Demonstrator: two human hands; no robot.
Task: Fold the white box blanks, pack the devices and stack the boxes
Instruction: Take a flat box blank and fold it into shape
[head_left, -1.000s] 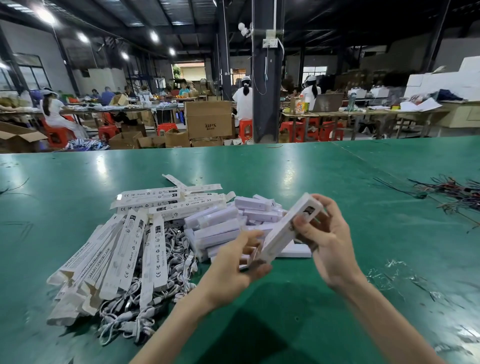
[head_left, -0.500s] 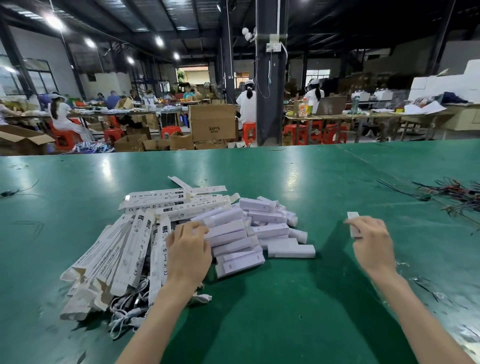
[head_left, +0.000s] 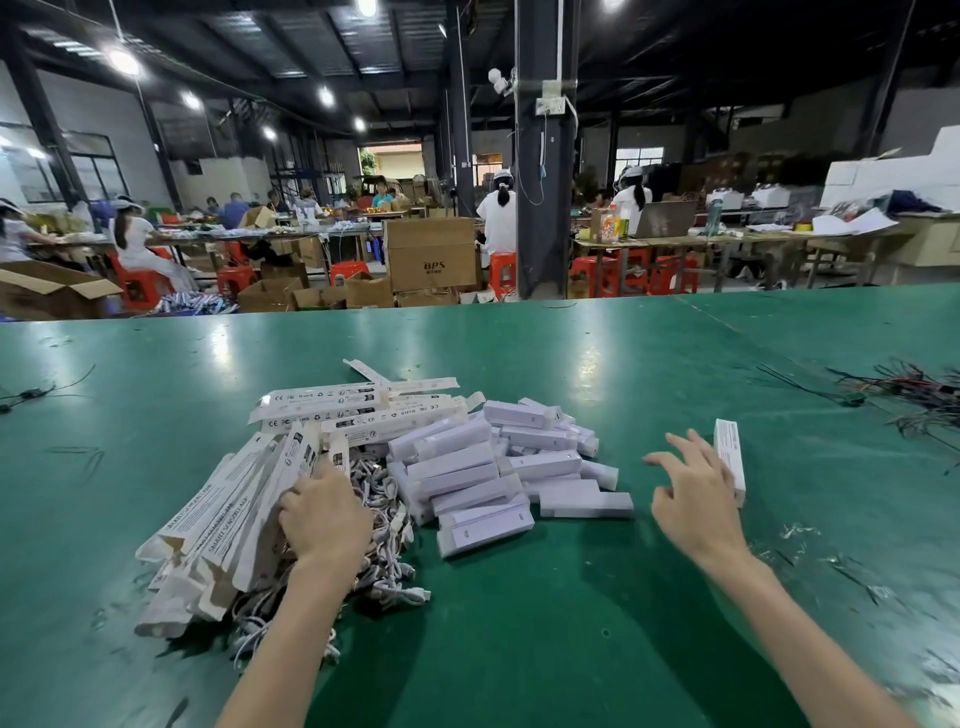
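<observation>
The grip of the right hand (head_left: 696, 504) is apart, fingers spread, just beside one packed box (head_left: 730, 460) on the counter (head_left: 519, 623). The left hand (head_left: 324, 519) digs into the box blanks (head_left: 223, 519) — its grip is hidden, so I cannot tell. The devices (head_left: 467, 467) lie heaped between — I think most work is left.

Glossy green bench (head_left: 519, 343) catching ceiling glare; matt white card box blanks (head_left: 218, 514) at left, smooth satin-plastic devices (head_left: 467, 473), brown corrugated carton (head_left: 431, 254) far back.
</observation>
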